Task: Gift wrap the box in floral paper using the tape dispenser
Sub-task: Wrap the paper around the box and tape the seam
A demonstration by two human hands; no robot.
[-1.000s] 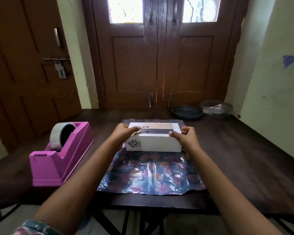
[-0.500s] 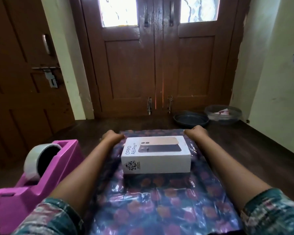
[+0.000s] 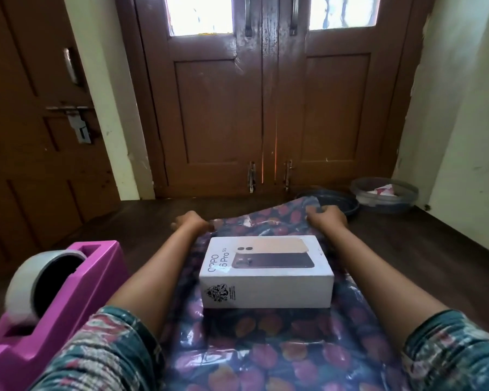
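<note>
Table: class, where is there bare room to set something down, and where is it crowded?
Free: table between tape dispenser and doors, and right of the floral paper up to the wall. Crowded: the middle, under box and paper; the far right corner, two basins.

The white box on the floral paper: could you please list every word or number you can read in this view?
"OPPO": box lid.
"6 Pro 5G": lid, leading character lost under glare.
Print beside the emblem on the near side: too small to read.
</note>
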